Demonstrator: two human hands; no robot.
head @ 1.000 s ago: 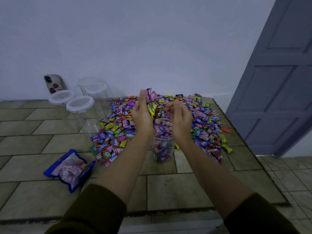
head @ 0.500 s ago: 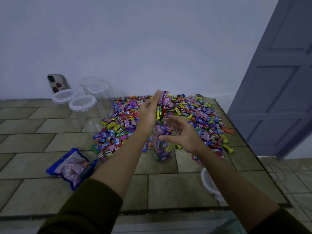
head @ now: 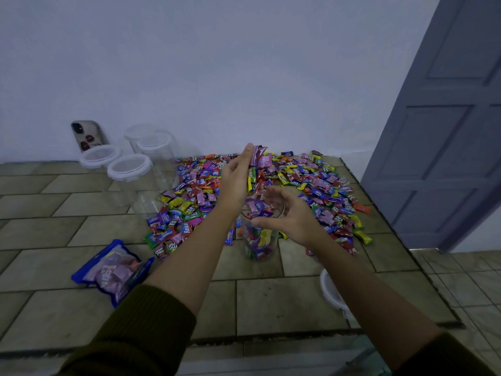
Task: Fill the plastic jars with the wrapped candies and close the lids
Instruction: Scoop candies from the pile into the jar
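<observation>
A clear plastic jar [head: 259, 241], partly full of wrapped candies, stands open on the tiled counter in front of the big candy pile [head: 320, 185]. My left hand [head: 235, 180] is held edge-up above the jar's mouth with a bunch of wrapped candies [head: 257, 165] pressed against its palm. My right hand [head: 287, 213] rests at the jar's rim with the fingers spread and cupped, thumb across the front. A white lid [head: 332, 293] lies near the counter's front edge, partly hidden by my right forearm.
Several empty clear jars with white lids [head: 129, 167] stand at the back left. A phone [head: 88, 135] leans on the wall behind them. A blue candy bag [head: 113, 270] lies at the front left. The counter edge [head: 401, 232] drops off on the right beside a grey door [head: 444, 131].
My right hand has dropped from beside the left hand down to the jar's rim and opened. The left hand stays above the jar with its candies, shifted slightly right.
</observation>
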